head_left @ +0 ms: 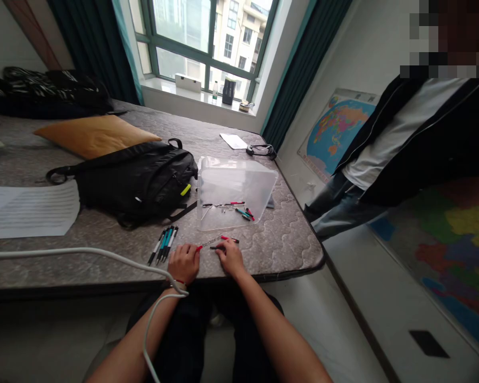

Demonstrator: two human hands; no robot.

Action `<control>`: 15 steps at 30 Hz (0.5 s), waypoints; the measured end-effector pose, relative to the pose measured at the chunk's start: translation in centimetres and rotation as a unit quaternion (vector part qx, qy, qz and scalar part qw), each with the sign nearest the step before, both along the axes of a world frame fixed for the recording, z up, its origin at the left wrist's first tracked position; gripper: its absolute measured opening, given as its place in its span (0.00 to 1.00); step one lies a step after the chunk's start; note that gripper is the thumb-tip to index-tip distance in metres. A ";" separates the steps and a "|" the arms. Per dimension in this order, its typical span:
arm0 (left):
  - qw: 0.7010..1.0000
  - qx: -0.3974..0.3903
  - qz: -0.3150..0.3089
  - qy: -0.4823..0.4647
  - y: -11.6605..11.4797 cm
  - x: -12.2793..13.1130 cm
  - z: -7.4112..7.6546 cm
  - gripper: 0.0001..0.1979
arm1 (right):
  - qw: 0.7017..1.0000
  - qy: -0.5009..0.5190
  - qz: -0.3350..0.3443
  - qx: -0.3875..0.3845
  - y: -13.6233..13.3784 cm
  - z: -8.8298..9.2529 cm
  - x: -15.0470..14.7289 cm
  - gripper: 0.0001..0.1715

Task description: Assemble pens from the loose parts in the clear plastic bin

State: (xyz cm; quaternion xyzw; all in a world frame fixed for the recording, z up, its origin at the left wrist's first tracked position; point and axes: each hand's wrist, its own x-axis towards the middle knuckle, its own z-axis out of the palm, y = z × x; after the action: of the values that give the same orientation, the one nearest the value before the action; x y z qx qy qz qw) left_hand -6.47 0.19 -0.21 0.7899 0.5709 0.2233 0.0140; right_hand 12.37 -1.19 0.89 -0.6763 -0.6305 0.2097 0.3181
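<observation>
My left hand [183, 262] rests near the mattress's front edge, fingers closed round a red pen part [199, 248] that pokes out at the fingertips. Opposite it, my right hand [229, 256] pinches a small dark pen part [213, 248]. Just beyond the right fingers lies a red and black pen piece [230, 239]. Several assembled pens [163, 244], white, teal and black, lie side by side to the left of my left hand. A clear plastic box [219, 183] sits ahead, with red, teal and metal pen parts [243, 214] at its near side.
A black backpack [139, 186] lies left of the box, before an orange cushion [99, 133]. Printed sheets [27, 210] are at far left. A white cable [104, 251] crosses over my left wrist. Another person [407, 127] stands at the right, beyond the mattress corner [317, 260].
</observation>
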 end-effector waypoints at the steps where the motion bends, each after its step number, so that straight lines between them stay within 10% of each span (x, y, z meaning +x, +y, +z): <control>1: 1.000 0.000 -0.001 0.001 0.0 0.0 0.0 0.13 | 1.000 0.025 0.000 0.007 -0.1 0.1 -0.4 0.08; 7: 1.000 -0.008 -0.007 -0.018 -0.1 -0.1 0.4 0.12 | 0.990 0.132 0.029 0.044 -0.6 2.2 -1.2 0.09; 15: 1.000 -0.010 -0.008 -0.027 0.0 -0.1 0.5 0.11 | 0.987 -0.005 0.159 0.036 0.9 5.2 -1.1 0.10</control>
State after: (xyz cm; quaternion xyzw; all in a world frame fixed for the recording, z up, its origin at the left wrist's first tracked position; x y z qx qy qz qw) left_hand -6.60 0.17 0.29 0.7880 0.5663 0.2384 0.0390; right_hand 11.24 -0.25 6.10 -0.5569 -0.7387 0.2309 0.3015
